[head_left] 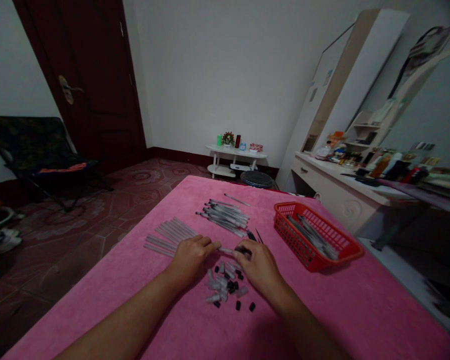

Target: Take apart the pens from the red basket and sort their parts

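Note:
My left hand (pixel 193 254) is closed round one end of a clear pen barrel (pixel 226 250) held level above the pink cloth. At its other end, the fingers of my right hand (pixel 260 265) are pinched together on the barrel; a small dark part shows among them. Below both hands lies a loose heap of clear pen caps (pixel 220 284) and small black plugs (pixel 238 305). Beside my left hand, clear tubes (pixel 167 240) are fanned out in a row. Past my hands is a pile of dark-tipped ink refills (pixel 225 216), with a single refill (pixel 237 200) farther off.
A red plastic basket (pixel 290 240) on the right holds several pens (pixel 315 237). Thin black pieces (pixel 252 236) lie just beyond my right hand. The pink cloth (pixel 135 300) covers the work surface. A cluttered dressing table (pixel 337 182) stands right, a folding chair (pixel 33 145) left.

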Tool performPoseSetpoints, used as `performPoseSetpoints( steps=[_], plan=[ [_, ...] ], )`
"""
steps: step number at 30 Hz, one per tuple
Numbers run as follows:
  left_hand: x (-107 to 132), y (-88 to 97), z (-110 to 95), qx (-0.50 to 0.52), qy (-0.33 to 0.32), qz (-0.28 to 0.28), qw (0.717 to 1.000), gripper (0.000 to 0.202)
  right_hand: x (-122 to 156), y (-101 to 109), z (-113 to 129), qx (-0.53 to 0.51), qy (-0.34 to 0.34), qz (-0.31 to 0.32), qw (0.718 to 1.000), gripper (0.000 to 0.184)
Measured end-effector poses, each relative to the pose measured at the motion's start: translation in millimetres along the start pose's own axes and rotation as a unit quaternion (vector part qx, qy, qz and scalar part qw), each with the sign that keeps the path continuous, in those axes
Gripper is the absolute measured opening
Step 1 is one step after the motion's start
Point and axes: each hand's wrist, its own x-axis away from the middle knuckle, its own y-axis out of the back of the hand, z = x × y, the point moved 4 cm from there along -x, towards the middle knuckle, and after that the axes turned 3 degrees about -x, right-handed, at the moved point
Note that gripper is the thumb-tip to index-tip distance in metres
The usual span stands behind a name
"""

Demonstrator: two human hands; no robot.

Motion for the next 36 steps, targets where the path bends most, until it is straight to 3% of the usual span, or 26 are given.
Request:
performPoseSetpoints(
  steps=[3, 5, 9, 14, 17, 20, 21, 23, 25, 28, 30, 32, 36],
  plan=[
    [0, -0.6, 2, -0.006, 0.010, 0.001, 1.000, 0.018, -3, 6, -1, -0.005, 0.005, -0.017, 1.000, 0.012],
    [0, 0.6, 5, -0.006, 0.023, -0.002, 1.000, 0.020, -7, 21, -3, -0.024, 0.005, -0.031, 0.999, 0.013],
    [-1, 6.1, 8, -0.004, 0.041, -0.003, 0.999, 0.022, -14, 73, -10, -0.076, -0.008, -0.047, 0.996, 0.012],
    [-1, 8.2, 9, 0.002, 0.040, -0.007, 0.999, 0.024, -11, 131, -26, -0.086, -0.030, -0.147, 0.985, 0.014],
    [0, 5.8, 9, 0.044, 0.038, -0.030, 0.998, 0.024, -8, 140, -38, -0.064, -0.053, -0.211, 0.974, 0.018],
    [-1, 6.6, 14, 0.176, 0.068, -0.103, 0.977, 0.022, -6, 135, -43, -0.035, -0.045, -0.275, 0.960, 0.020],
    [-2, 7.3, 18, 0.243, 0.097, -0.136, 0.956, 0.020, -6, 132, -41, -0.031, -0.038, -0.296, 0.954, 0.019],
    [-4, 6.8, 29, 0.394, 0.176, -0.199, 0.880, 0.016, -4, 125, -37, -0.045, -0.030, -0.327, 0.943, 0.017],
    [-5, 1.7, 38, 0.549, 0.243, -0.232, 0.765, 0.011, -3, 118, -32, -0.083, -0.030, -0.341, 0.936, 0.016],
    [-6, -9.8, 45, 0.727, 0.288, -0.240, 0.576, 0.022, -1, 109, -26, -0.119, -0.009, -0.345, 0.931, 0.014],
    [-4, -17.1, 50, 0.775, 0.315, -0.238, 0.494, 0.022, 0, 105, -23, -0.116, 0.020, -0.343, 0.932, 0.012],
    [-2, -22.6, 55, 0.779, 0.349, -0.236, 0.465, 0.016, 1, 102, -22, -0.102, 0.058, -0.334, 0.935, 0.010],
    [-1, -26.0, 62, 0.768, 0.373, -0.239, 0.463, 0.014, 1, 93, -15, -0.005, 0.183, -0.299, 0.937, 0.009]
  ],
)
